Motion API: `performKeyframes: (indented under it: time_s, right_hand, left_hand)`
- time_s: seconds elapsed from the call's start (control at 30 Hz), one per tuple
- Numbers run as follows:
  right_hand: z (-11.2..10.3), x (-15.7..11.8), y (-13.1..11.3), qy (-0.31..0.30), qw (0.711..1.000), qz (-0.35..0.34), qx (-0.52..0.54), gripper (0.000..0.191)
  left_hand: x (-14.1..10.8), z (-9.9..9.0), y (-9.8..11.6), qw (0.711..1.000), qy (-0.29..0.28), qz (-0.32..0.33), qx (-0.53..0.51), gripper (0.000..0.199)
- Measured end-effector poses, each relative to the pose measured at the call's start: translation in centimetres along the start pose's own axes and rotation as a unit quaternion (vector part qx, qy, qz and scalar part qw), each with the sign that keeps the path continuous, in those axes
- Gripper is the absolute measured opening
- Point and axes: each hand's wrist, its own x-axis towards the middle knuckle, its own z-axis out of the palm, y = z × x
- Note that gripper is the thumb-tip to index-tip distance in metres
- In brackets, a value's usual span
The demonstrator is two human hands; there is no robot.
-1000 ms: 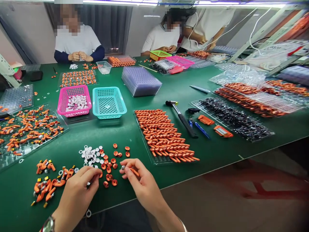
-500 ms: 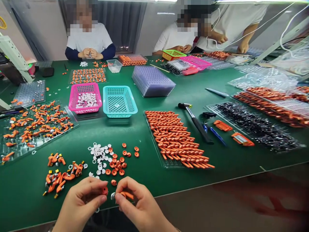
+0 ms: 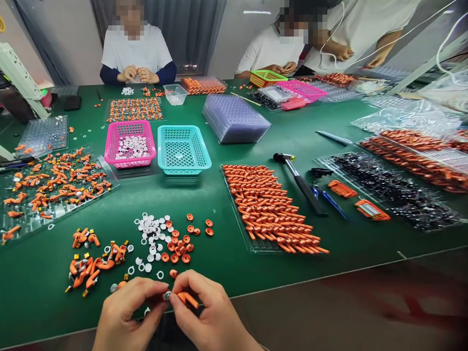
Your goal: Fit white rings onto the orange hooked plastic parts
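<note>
At the front table edge, my left hand (image 3: 131, 312) pinches a small orange round cap, mostly hidden by its fingers. My right hand (image 3: 208, 309) is closed on an orange earbud housing (image 3: 189, 300), its stem pointing down to the right. A silver round part (image 3: 167, 295) shows at the housing's end, against the cap between both hands' fingertips. Just beyond lie loose orange caps (image 3: 175, 247) and white discs and rings (image 3: 151, 229). To the left is a small heap of orange earbud housings with gold-coloured ends (image 3: 86, 270).
A tray of orange stems (image 3: 270, 209) lies right of centre, beside a hammer (image 3: 302, 185). Pink (image 3: 129, 161) and turquoise (image 3: 185, 170) baskets stand farther back, near stacked clear trays (image 3: 237, 119). A tray of orange parts (image 3: 58, 190) is at left. Co-workers sit across the table.
My hands have come together, bringing the cap in the left hand against the silver part of the earbud housing in the right. The view has shifted slightly.
</note>
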Motion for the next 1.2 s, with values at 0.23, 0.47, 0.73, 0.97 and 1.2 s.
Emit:
performKeyframes:
  time_s: [0.23, 0.47, 0.73, 0.97, 1.2]
  right_hand:
    - [-0.3, 0.2, -0.3, -0.004, 1.0, -0.014, -0.016, 0.014]
    - [-0.1, 0.1, -0.4, -0.011, 0.999, 0.031, 0.034, 0.014]
    - [-0.1, 0.0, -0.5, -0.049, 0.99, 0.064, 0.114, 0.015]
    - [-1.2, 0.5, -0.5, -0.112, 0.961, 0.12, 0.221, 0.013]
    - [-1.7, 0.8, -0.7, -0.151, 0.96, 0.11, 0.208, 0.007]
  left_hand:
    - [0.1, -0.2, 0.0, 0.999, -0.031, 0.014, 0.017, 0.023]
    - [0.2, -0.4, 0.0, 1.0, -0.013, 0.017, 0.015, 0.023]
    - [0.1, -0.4, 0.3, 0.999, -0.023, 0.009, -0.028, 0.018]
    - [0.0, -0.5, -0.1, 0.996, -0.032, 0.05, -0.059, 0.022]
    - [0.0, -0.8, 0.1, 0.994, -0.046, 0.075, -0.066, 0.026]
